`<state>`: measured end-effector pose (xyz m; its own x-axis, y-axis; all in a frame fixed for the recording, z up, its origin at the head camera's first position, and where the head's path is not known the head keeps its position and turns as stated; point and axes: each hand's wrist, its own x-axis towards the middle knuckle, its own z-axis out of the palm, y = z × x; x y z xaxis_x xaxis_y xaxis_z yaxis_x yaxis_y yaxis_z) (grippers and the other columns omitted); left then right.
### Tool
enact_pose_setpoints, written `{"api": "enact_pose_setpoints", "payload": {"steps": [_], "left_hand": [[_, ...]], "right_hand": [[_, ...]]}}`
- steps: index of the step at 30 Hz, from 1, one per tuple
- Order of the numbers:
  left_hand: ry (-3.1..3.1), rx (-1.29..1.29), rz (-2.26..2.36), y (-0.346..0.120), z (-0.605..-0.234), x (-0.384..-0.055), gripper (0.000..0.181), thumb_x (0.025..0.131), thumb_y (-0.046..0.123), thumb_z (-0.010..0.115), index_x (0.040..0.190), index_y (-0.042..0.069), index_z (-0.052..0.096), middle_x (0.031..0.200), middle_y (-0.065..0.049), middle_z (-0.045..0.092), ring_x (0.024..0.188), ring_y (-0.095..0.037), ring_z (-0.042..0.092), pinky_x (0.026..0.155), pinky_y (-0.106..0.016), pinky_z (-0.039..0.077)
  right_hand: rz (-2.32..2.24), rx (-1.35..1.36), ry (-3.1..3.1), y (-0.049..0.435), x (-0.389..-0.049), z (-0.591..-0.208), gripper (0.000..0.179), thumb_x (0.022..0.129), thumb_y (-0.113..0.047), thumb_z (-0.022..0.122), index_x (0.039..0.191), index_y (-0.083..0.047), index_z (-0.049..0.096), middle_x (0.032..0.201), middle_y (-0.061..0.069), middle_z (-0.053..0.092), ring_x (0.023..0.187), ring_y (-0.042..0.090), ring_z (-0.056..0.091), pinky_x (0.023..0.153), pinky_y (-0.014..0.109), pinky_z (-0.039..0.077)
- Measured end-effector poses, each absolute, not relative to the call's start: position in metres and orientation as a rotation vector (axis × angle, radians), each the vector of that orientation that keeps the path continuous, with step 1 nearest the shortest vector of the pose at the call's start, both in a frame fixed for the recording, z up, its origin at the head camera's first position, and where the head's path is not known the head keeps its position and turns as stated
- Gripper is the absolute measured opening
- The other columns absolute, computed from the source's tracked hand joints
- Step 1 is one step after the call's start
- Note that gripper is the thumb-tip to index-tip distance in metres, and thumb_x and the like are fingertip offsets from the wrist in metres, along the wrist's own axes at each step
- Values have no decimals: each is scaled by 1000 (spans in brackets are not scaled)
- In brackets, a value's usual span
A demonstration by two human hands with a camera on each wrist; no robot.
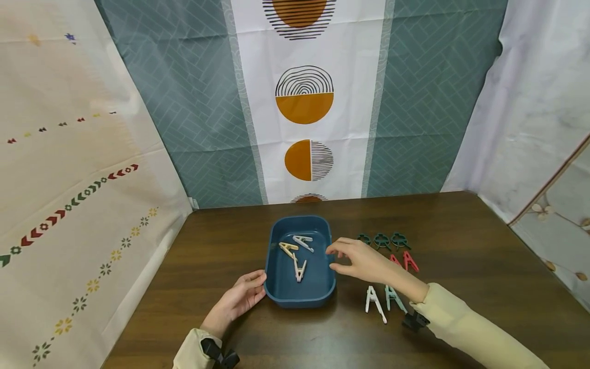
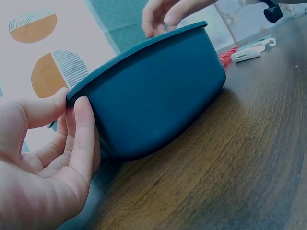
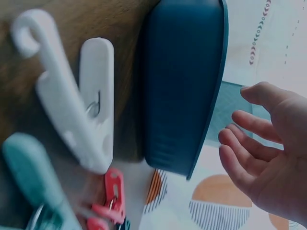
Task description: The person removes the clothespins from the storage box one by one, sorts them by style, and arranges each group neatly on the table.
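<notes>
A dark blue plastic basin [image 1: 301,301] stands on the table with several clothespins inside: a white one [image 1: 302,240], a cream one [image 1: 288,248] and a pale pinkish one [image 1: 299,268]. My left hand [image 1: 239,297] pinches the basin's left rim between thumb and fingers, as the left wrist view shows. Over the basin's right rim hovers my right hand [image 1: 357,259], fingers loosely bent with nothing between them. In the right wrist view this hand [image 3: 268,143] is apart from the basin wall [image 3: 184,86].
Right of the basin lie a white clothespin [image 1: 375,303], a light green clothespin [image 1: 394,297], red clothespins [image 1: 410,261] and several dark green round clips [image 1: 382,241]. The brown wooden table [image 1: 221,241] ends at a patterned cloth [image 1: 304,169] behind.
</notes>
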<state>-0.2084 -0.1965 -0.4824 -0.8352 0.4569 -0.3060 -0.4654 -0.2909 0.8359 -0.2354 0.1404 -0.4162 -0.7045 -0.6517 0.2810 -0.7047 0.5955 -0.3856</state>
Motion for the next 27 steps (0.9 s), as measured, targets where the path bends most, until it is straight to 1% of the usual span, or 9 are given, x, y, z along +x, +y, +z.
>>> {"api": "enact_pose_setpoints", "payload": {"steps": [3,6,11,15,19,22,27], "left_hand": [[1385,4,2146,-197,-483,-209,22,95,12,47,116,7,42,88,5,60,81,-6,59,76,-17,51],[1383,2,2147,-197,-483,-209,22,95,12,47,116,8,42,88,5,60,81,-6,59,76,-17,51],[1380,-4,2152,-196,-483,-209,23,95,12,46,118,7,43,90,4,61,82,-6,60,77,-18,51],[1372,2,2155,-197,-483,-209,19,95,12,46,114,8,45,90,4,61,82,-7,60,77,-18,51],[1365,15,2161,-197,-483,-209,16,96,11,45,112,8,46,88,4,60,81,-6,59,75,-18,51],[1362,24,2164,-198,-483,-209,17,96,11,44,113,8,45,89,4,60,81,-6,59,75,-17,51],[1353,29,2165,-197,-485,-209,17,97,11,42,113,8,46,90,4,61,82,-6,60,76,-18,51]], "right_hand": [[746,1176,-2697,131,-239,-416,28,84,-29,65,109,-18,61,101,-6,60,86,11,58,70,21,50],[801,1227,-2668,123,-245,-416,28,84,-27,65,110,-17,61,101,-5,60,86,13,58,69,23,51],[868,1317,-2664,112,-254,-419,32,83,-25,66,113,-16,59,104,-2,60,90,13,57,75,31,53],[881,1397,-2728,103,-262,-421,39,83,-24,67,118,-14,55,111,4,59,97,18,58,81,34,52],[916,1486,-2802,91,-269,-423,45,81,-17,69,122,-11,52,120,9,56,104,26,56,85,40,51],[874,1537,-2851,82,-273,-426,49,80,-10,69,124,-11,50,124,7,54,106,26,55,87,39,51],[645,1563,-2905,67,-277,-432,49,80,-5,68,126,-13,51,125,1,53,109,19,55,90,30,49]]}}
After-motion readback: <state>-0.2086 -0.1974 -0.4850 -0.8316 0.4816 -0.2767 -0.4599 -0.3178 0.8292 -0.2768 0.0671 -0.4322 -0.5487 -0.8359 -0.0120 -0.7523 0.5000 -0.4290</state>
